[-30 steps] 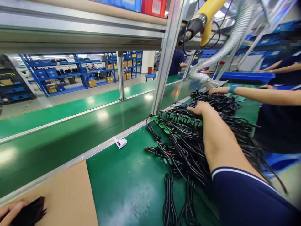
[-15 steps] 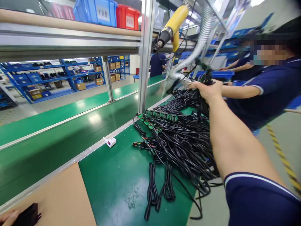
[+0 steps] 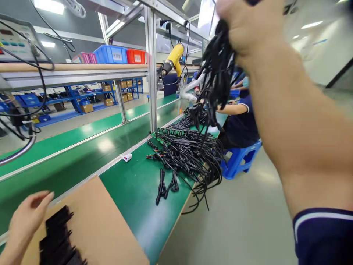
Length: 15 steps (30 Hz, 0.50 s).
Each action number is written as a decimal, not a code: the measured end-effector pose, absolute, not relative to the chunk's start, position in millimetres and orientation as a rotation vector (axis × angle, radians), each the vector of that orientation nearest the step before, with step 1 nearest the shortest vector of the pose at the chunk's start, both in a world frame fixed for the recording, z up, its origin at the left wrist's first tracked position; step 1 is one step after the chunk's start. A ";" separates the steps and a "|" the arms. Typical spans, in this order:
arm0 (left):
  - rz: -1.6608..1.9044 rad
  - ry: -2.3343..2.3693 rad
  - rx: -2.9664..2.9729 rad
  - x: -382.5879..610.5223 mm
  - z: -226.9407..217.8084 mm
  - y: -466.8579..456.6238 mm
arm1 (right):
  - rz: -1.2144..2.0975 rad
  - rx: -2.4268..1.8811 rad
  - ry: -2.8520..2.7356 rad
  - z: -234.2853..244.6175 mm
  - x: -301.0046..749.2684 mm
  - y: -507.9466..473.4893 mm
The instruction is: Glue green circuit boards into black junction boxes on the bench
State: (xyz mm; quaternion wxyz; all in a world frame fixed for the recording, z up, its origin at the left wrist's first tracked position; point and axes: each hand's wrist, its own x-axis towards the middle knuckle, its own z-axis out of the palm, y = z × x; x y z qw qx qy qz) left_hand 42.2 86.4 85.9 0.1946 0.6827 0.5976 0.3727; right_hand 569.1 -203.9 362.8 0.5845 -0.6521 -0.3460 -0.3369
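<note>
Right hand [image 3: 248, 25], top of frame, clenched on cable bundle [image 3: 217, 73]; held high, likely so tails clear the heap [image 3: 187, 151]. Left hand [image 3: 27, 217] spread wide beside black parts [image 3: 57, 239].

**A:** Count at the bench?

**B:** Hands: two, left hand [image 3: 27, 217] and right hand [image 3: 248, 25]. Cables: one cable bunch [image 3: 217, 70], one cable pile [image 3: 190, 151]. Too many strands to count.

**A:** Loose coils?

**B:** Looks like two coiled bundles [image 3: 167, 184]. One row of green boards [image 3: 171, 131], number unreadable.

**A:** The rest?

**B:** One heat gun [image 3: 173, 59], one blue bin [image 3: 111, 55], one red bin [image 3: 135, 56]. One small white item [image 3: 126, 157]. One cardboard sheet [image 3: 104, 221], one heap of black parts [image 3: 59, 239], pieces not countable. One co-worker [image 3: 239, 117], one blue stool [image 3: 239, 158].
</note>
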 end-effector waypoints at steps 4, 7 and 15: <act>1.259 0.662 2.058 142.2 169.7 18.7 | -0.713 -1.600 -0.954 289.2 461.8 -188.6; 0.969 0.103 1.874 217.4 206.9 -35.3 | -0.820 -1.738 -1.004 224.8 391.7 -166.7; 1.098 0.073 1.317 264.2 174.2 -48.7 | -0.629 -1.629 -1.209 136.0 308.3 -133.0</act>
